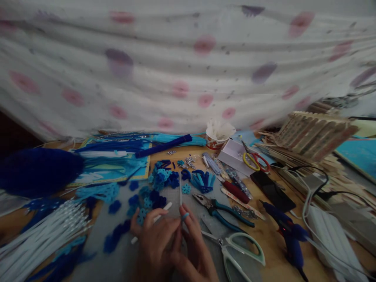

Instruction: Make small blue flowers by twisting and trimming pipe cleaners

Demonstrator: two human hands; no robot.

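My left hand and my right hand meet at the front middle of the table, fingers closed in a pinch. Between their fingertips sits a small curled piece of light blue pipe cleaner. A thin pale stick points away from the fingertips; whether it is gripped is unclear. A white rod passes under or through the left fingers. Just beyond lie light and dark blue pipe-cleaner flowers. Beside the right hand are white-handled scissors and teal-handled pliers.
White pipe cleaners and a dark blue bundle lie left. On the right are a blue glue gun with its cable, a black phone, a white box and wooden sticks. A paper cup stands behind.
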